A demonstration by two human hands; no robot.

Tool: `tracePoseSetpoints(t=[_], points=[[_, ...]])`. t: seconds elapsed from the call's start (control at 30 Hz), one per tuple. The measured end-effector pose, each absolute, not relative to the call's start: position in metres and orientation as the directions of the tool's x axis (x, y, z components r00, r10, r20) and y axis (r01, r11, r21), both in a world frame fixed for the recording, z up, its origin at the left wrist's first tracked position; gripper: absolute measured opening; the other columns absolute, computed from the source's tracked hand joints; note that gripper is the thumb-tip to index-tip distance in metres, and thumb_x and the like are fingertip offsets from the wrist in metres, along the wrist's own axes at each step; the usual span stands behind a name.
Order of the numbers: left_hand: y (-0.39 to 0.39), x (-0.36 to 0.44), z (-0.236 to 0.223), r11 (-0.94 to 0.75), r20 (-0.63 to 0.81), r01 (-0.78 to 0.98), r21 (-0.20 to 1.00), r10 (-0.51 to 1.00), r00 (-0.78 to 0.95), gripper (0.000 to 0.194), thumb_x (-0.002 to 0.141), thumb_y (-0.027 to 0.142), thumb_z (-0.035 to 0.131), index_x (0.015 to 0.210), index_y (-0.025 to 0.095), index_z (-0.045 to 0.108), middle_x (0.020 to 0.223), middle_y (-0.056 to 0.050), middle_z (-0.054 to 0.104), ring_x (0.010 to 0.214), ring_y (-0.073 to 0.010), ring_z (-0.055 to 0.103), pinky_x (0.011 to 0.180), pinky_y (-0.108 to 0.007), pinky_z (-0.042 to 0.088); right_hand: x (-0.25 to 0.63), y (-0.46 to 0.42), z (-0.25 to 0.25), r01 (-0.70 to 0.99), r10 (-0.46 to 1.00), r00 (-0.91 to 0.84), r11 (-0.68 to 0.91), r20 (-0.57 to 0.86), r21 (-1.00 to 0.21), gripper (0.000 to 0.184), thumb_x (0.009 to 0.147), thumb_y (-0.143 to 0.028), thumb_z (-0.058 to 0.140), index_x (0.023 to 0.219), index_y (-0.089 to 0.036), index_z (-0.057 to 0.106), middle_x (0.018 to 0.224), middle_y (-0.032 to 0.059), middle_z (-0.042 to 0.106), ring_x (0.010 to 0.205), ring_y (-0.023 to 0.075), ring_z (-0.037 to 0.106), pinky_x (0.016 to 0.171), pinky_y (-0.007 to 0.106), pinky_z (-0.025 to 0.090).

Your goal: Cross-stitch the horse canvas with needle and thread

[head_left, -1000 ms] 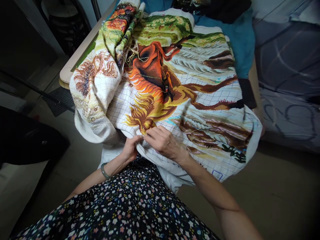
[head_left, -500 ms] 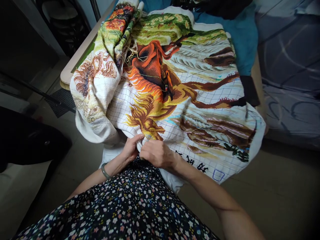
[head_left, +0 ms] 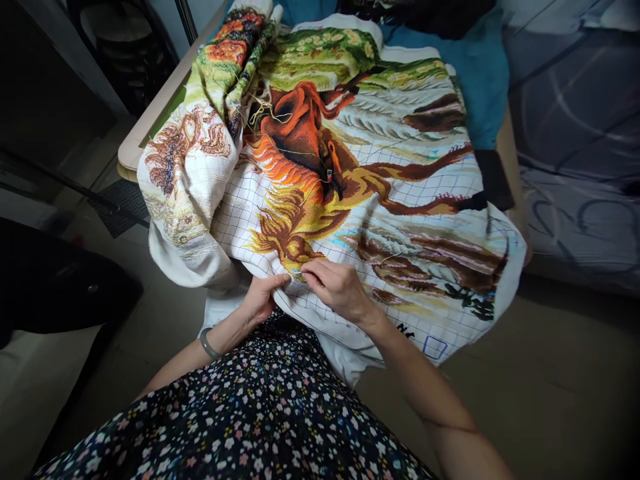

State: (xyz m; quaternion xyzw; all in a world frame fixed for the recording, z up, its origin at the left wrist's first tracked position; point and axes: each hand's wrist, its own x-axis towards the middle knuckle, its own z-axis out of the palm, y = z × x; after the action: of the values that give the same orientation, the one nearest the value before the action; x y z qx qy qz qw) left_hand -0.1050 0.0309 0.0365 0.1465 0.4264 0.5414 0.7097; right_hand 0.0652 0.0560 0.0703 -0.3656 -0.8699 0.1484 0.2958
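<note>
Head view: pinching the near edge of one embroidered cloth [head_left: 370, 180], lying across one bench [head_left: 131, 148], with the left hand [head_left: 261, 299]; pinching one apparent needle [head_left: 297, 272] between the fingertips of the right hand [head_left: 339, 288], just beside the left one. Possibly risking a prick, from so narrow a gap. Counting two hands altogether.

Embroidered cloth [head_left: 360, 180]: orange, yellow, brown, green motifs; white ground, blue grid. Dress [head_left: 245, 407]: black, multicoloured floral. Bracelet [head_left: 208, 345]: grey-green
</note>
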Motion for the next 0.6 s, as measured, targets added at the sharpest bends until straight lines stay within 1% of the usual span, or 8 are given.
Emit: tracePoseSetpoints(t=[0.1,0.43,0.53,0.6], points=[[0.0307,-0.1051,0.0357,0.367,-0.426,-0.642,0.673,0.902,0.07,0.076,0.056,0.016,0.084,0.129,0.019,0.059,0.108,-0.008,0.076,0.108,-0.0267,0.068,0.104,-0.041,0.046,0.068,0.0611,0.069,0.532,0.716,-0.583,0.694,0.384,-0.486,0.014,0.094,-0.013,0.051,0.093,-0.016,0.064,0.083,0.0049,0.073,0.071,0.0151,0.065,0.066,0.026,0.046],[0.0314,-0.1051,0.033,0.364,-0.427,-0.64,0.677,0.902,0.061,0.078,0.056,0.016,0.084,0.13,0.019,0.059,0.11,-0.008,0.075,0.108,-0.0268,0.068,0.106,-0.042,0.045,0.0674,0.0605,0.0688,0.543,0.711,-0.589,0.7,0.384,-0.464,0.016,0.093,-0.012,0.051,0.093,-0.016,0.066,0.08,0.0047,0.071,0.069,0.0155,0.063,0.065,0.027,0.044],[0.0315,-0.1049,0.0336,0.365,-0.43,-0.645,0.671,0.901,0.062,0.078,0.056,0.016,0.084,0.13,0.019,0.058,0.109,-0.008,0.075,0.108,-0.0265,0.068,0.105,-0.042,0.046,0.0676,0.0612,0.071,0.552,0.691,-0.611,0.721,0.385,-0.419,0.016,0.094,-0.012,0.05,0.092,-0.015,0.065,0.077,0.004,0.069,0.068,0.0152,0.061,0.065,0.027,0.042],[0.0311,-0.1048,0.0342,0.365,-0.428,-0.648,0.669,0.902,0.066,0.077,0.057,0.015,0.084,0.13,0.018,0.059,0.109,-0.008,0.075,0.108,-0.0265,0.068,0.105,-0.042,0.046,0.0661,0.0605,0.0738,0.57,0.671,-0.637,0.742,0.38,-0.354,0.016,0.095,-0.012,0.049,0.09,-0.014,0.065,0.075,0.0043,0.067,0.069,0.0158,0.059,0.065,0.028,0.039]])
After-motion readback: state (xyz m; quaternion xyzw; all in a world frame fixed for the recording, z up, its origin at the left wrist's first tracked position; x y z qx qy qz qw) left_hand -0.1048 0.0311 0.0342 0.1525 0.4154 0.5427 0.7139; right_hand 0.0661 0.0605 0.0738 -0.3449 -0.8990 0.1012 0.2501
